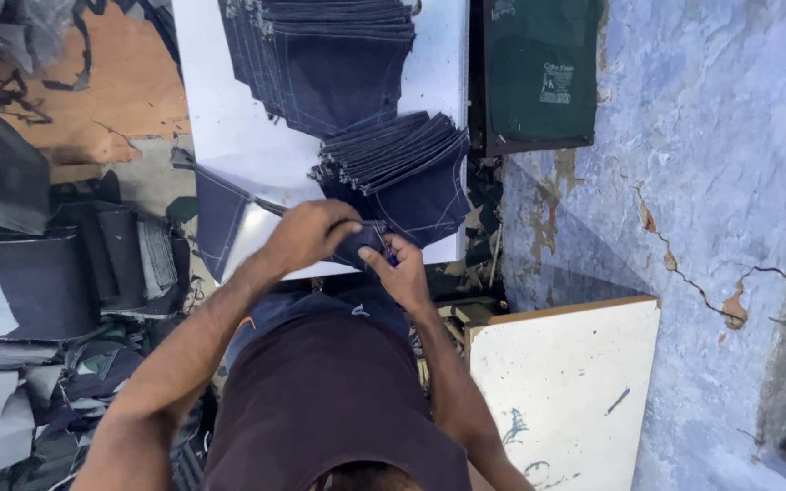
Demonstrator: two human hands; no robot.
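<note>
My left hand (309,232) and my right hand (399,271) meet at the near edge of a white table (229,136). Both grip one small dark-blue denim piece (361,244) with pale stitching. Just beyond my hands lies a fanned stack of like denim pieces (402,155). A bigger stack of denim pieces (329,55) sits farther back on the table. A single larger denim panel (220,218) hangs off the table's left edge.
Piles of grey and dark cloth (38,291) and scraps cover the floor at left. A white board (566,382) leans by a blue cracked wall (720,182) at right. A dark green cloth (539,68) hangs at the top.
</note>
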